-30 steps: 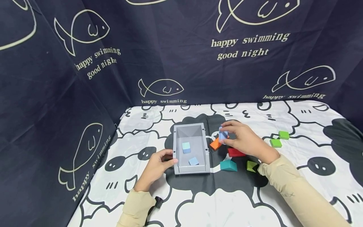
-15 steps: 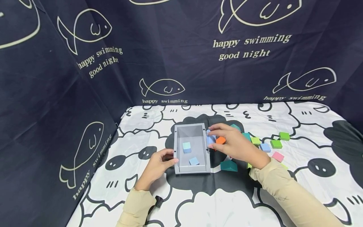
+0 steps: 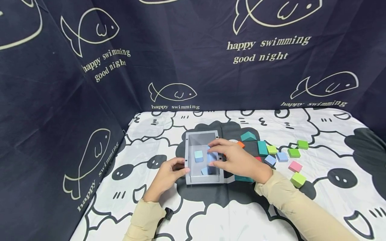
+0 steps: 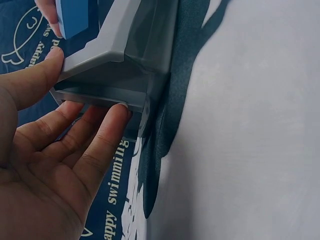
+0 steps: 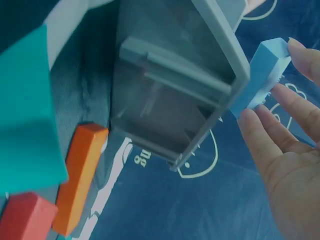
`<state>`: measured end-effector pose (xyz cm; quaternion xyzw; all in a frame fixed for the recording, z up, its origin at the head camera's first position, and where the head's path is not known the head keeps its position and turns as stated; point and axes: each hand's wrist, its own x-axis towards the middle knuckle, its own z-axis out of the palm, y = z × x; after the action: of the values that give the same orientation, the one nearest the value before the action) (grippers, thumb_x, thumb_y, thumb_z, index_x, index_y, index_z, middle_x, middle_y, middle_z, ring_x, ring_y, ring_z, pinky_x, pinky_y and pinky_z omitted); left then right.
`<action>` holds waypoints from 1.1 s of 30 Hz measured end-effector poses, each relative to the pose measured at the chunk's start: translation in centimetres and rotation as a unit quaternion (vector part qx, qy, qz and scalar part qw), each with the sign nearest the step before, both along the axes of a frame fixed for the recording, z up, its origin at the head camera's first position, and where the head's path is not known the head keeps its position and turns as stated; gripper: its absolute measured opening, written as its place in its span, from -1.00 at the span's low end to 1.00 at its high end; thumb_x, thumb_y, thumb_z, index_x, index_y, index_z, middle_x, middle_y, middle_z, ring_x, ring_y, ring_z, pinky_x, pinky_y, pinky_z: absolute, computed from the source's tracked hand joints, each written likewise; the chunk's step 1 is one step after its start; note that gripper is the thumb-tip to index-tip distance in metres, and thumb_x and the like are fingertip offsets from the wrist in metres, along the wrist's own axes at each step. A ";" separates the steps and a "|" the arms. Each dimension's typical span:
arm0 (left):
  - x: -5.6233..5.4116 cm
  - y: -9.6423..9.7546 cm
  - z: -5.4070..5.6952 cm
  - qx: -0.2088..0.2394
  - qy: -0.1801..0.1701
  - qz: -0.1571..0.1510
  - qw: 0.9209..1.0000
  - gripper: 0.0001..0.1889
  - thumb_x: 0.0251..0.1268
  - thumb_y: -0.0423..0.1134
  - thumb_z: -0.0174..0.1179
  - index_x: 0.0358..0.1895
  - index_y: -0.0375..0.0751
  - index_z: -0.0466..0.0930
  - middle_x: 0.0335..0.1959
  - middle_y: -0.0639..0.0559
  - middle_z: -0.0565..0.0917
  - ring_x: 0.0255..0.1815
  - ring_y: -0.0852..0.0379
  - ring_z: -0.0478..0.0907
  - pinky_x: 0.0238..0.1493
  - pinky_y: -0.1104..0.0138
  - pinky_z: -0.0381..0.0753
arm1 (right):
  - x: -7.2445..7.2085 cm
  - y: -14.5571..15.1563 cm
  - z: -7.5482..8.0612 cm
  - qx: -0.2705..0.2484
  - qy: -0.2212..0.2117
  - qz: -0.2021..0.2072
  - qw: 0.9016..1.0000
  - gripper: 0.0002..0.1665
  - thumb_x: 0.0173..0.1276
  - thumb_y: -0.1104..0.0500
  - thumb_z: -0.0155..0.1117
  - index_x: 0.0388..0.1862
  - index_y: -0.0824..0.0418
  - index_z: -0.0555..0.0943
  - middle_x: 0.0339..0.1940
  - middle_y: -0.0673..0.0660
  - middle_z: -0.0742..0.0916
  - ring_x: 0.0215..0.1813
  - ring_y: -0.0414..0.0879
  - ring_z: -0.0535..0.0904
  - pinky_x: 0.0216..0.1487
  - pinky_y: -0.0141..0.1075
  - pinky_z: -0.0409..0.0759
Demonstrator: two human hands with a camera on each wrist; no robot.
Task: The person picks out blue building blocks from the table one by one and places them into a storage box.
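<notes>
The person's right hand [image 3: 233, 157] pinches a pale blue, smooth-faced rectangular block [image 5: 264, 77], the thumb at 1 end and the fingertips against the opposite side, so the grip stands only as wide as the block. In the head view the block is at the opening of a grey, plastic-looking rectangular box [image 3: 205, 182], near its right wall; whether it touches the floor of the box cannot be told.

The left hand [image 3: 167, 174] pinches the left side of the box, the thumb [image 4: 56, 59] at the upper edge and 3 fingertips at the ledge below; the gap between them is small.

On the box floor lie a light blue cube with a paler top [image 3: 198, 156] and a flat pale blue block [image 3: 204, 171], the latter partly hidden behind the held block.

Beside the box, on the black-and-white printed cloth [image 3: 241, 217], are a long orange block [image 5: 80, 180], a red block [image 5: 27, 220] and a teal triangular block [image 3: 248, 136]. Farther right lie a pink block [image 3: 295, 166] and 2 bright green blocks [image 3: 294, 153], well apart from both hands.
</notes>
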<state>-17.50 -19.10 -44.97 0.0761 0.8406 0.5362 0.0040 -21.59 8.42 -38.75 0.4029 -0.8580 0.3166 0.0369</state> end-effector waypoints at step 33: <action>0.0 -0.1 -0.2 0.000 0.027 -0.019 0.999 -0.59 0.25 -0.18 0.40 0.06 -0.38 0.62 -0.11 -0.11 0.71 -0.11 0.04 0.69 -0.11 0.31 0.66 | -1.3 -4.2 -2.0 0.132 0.045 0.069 0.988 -0.65 0.20 0.12 0.52 -0.08 0.25 0.73 0.03 0.13 0.65 0.02 -0.05 0.59 0.06 -0.23 0.64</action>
<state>-17.55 -19.15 -45.14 0.1061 0.8391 0.5335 -0.0082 -22.90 4.26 -40.75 0.4763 -0.8599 0.1836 -0.0001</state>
